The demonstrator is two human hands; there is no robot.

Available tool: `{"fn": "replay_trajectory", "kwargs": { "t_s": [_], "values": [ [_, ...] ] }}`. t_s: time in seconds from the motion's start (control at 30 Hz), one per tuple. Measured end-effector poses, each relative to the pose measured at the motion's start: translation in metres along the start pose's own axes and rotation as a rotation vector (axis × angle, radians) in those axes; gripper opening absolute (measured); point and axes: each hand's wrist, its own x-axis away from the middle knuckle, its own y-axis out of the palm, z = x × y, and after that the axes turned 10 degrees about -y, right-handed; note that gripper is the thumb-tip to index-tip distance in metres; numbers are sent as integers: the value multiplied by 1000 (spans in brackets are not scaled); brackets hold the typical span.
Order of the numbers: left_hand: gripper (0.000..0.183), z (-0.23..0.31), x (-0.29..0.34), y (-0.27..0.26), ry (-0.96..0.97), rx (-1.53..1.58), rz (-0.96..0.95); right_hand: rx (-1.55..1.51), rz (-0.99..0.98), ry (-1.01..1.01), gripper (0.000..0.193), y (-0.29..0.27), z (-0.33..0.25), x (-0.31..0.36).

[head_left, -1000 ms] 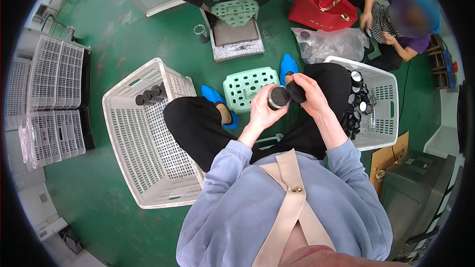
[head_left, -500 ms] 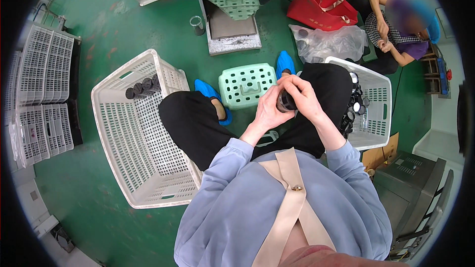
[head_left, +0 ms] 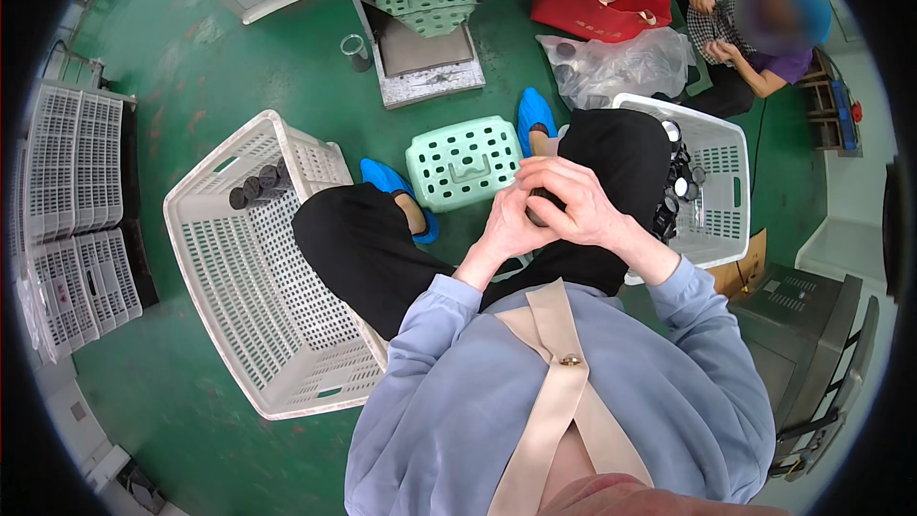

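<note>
Between my knees, both hands close around a small dark jar point(head_left: 538, 218), which is almost wholly hidden by my fingers. My left hand point(head_left: 506, 223) wraps its side. Over the top lies my right hand point(head_left: 585, 199), fingers curled across toward the left hand. At my right knee is a white crate point(head_left: 734, 148) with a jumble of dark jars point(head_left: 680, 186), some showing pale ends. The larger white crate point(head_left: 224, 311) on my left contains a short row of dark jars point(head_left: 258, 186) at its far end.
Ahead stand a light green stool point(head_left: 463, 164), a platform scale point(head_left: 432, 84) and a clear cup point(head_left: 354, 53). A red bag point(head_left: 600, 2) and a clear plastic bag point(head_left: 621, 67) lie far right, near a seated person point(head_left: 755, 33). Stacked crates point(head_left: 76, 162) line the left; a metal machine point(head_left: 788, 344) stands right.
My right hand has shifted over the jar's top, covering more of it. The whole view has moved slightly. The other person's hands have moved apart.
</note>
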Motion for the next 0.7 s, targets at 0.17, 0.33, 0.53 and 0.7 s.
{"fn": "replay_trajectory", "kwargs": {
  "t_s": [0.17,0.33,0.53,0.7],
  "values": [
    [29,8,5,5,66,88,-25,-13,-113,-45,13,-1,-2,6],
    [41,-12,7,18,-22,-142,171,179,299,352,14,44,5,9],
    [63,-9,5,-1,-117,-123,24,144,201,189,39,27,1,13],
    [62,3,11,-6,160,44,-149,-167,122,-144,30,0,0,25]
  ]
}}
